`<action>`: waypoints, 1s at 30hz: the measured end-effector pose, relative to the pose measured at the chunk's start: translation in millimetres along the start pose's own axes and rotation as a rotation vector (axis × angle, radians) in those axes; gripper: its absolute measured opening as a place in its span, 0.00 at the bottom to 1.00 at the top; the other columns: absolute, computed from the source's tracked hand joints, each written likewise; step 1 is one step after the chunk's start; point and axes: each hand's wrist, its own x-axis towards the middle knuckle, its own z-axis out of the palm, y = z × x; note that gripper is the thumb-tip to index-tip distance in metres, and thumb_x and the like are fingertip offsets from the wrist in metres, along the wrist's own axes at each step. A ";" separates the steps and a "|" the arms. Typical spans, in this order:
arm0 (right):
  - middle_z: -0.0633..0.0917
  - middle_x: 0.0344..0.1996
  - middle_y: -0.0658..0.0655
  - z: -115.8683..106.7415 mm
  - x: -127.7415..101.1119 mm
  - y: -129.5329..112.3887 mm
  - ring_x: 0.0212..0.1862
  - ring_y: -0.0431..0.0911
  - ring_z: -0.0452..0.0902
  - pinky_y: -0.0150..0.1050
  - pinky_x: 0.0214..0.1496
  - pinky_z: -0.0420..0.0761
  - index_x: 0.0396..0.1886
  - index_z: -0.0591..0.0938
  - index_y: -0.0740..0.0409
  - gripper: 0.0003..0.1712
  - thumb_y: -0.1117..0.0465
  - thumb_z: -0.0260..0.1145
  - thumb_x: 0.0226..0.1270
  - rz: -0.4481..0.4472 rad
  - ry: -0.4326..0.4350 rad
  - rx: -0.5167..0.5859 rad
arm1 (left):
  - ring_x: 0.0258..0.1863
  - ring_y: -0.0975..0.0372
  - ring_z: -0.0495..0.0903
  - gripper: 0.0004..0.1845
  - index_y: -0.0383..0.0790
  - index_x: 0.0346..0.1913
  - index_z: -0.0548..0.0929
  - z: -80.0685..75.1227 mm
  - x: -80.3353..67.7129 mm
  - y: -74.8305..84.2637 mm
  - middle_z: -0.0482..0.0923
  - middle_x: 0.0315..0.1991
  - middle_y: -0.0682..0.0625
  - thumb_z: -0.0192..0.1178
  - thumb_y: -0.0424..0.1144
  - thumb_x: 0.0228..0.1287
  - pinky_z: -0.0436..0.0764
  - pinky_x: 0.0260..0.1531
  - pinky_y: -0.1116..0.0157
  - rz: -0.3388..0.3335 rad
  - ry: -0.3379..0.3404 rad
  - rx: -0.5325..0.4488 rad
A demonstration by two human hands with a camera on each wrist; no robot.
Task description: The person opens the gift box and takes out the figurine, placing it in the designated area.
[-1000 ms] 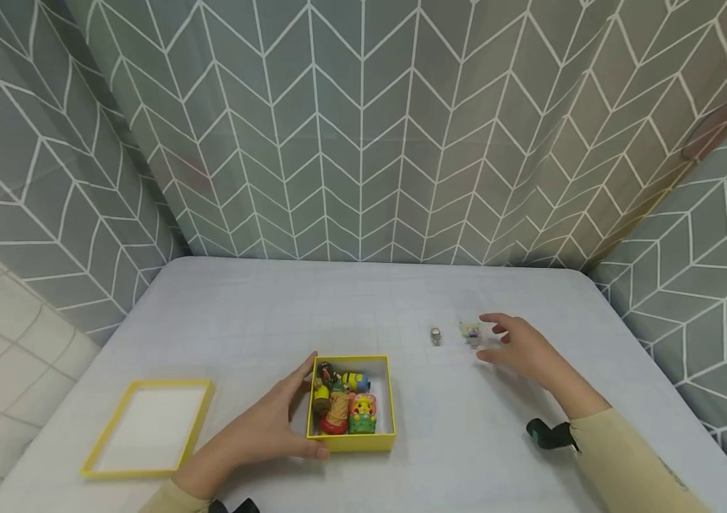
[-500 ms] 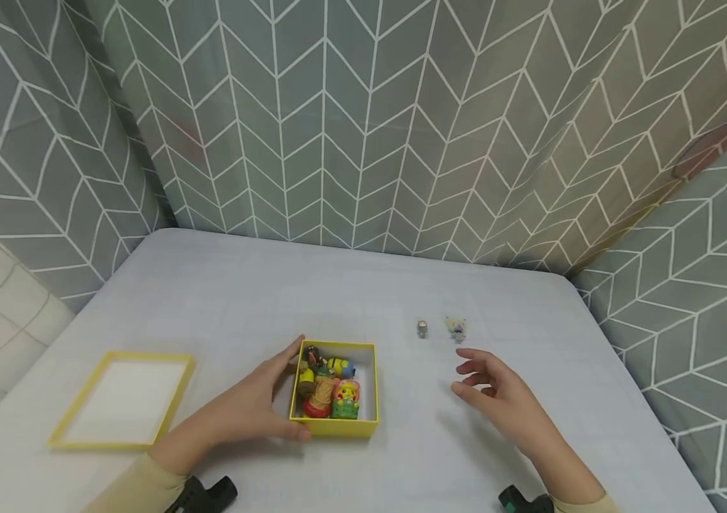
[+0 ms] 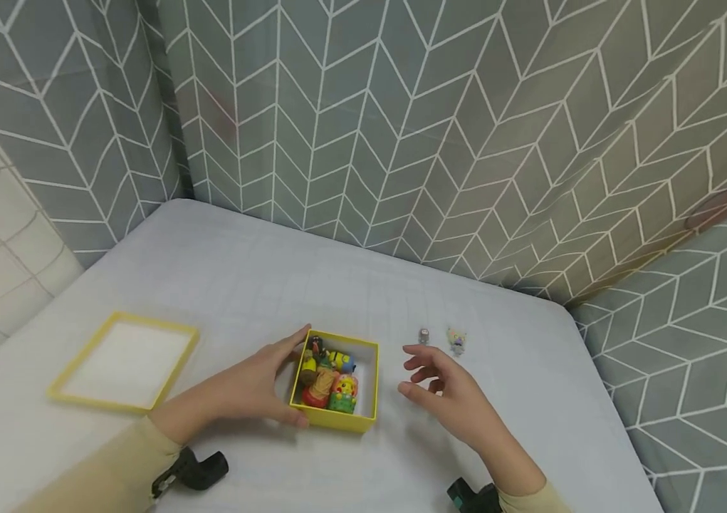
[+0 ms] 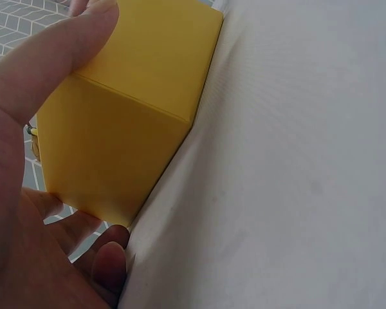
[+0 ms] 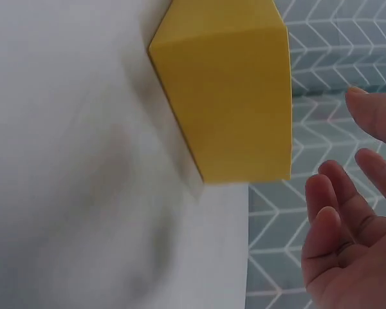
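Observation:
My left hand [image 3: 255,385] holds a yellow box [image 3: 339,420] by its left side, thumb at the front and fingers round the back corner. In the left wrist view the thumb lies along the box wall [image 4: 119,154]. Inside sit several small toy figures, among them a yellow-faced figure in pink and green [image 3: 343,393] and a blue-and-yellow one [image 3: 341,361]. To the right of the box, my right hand [image 3: 456,399] hovers with loosely bent fingers and nothing in them. Just beyond it lie a tiny grey figure [image 3: 424,335] and a pale multicoloured figure [image 3: 456,341].
A yellow-rimmed lid [image 3: 122,363] lies on the white tabletop [image 3: 260,278] to the left of the box. Patterned grey curtains [image 3: 363,128] hang along the back and the right side.
My right hand has drawn away from the pale figure and come left, closer to the box. The left hand keeps its hold on the box. The head view has tilted.

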 end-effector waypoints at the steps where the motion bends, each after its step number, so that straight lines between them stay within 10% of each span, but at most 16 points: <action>1: 0.82 0.48 0.55 4.5 1.6 -3.2 0.48 0.47 0.80 0.38 0.47 0.78 0.62 0.77 0.42 0.28 0.53 0.74 0.63 -0.013 -0.011 -0.002 | 0.73 0.50 0.55 0.77 0.53 0.80 0.43 -1.0 -0.5 -0.1 0.62 0.72 0.46 0.78 0.71 0.27 0.57 0.68 0.42 0.006 -0.005 0.002; 14: 0.82 0.50 0.52 48.7 31.5 -49.2 0.50 0.49 0.78 0.43 0.49 0.79 0.63 0.77 0.51 0.28 0.53 0.72 0.65 -0.264 -0.152 -0.049 | 0.71 0.50 0.59 0.75 0.52 0.80 0.45 -1.7 -4.2 -1.9 0.66 0.69 0.45 0.77 0.71 0.29 0.59 0.67 0.41 0.051 -0.002 -0.011; 30: 0.79 0.54 0.48 77.9 56.7 -47.0 0.47 0.39 0.76 0.36 0.49 0.79 0.66 0.78 0.48 0.36 0.37 0.70 0.61 -0.296 -0.218 -0.356 | 0.73 0.52 0.55 0.75 0.52 0.80 0.43 -2.3 -2.9 -2.1 0.63 0.71 0.48 0.76 0.72 0.30 0.58 0.67 0.40 0.053 -0.017 0.002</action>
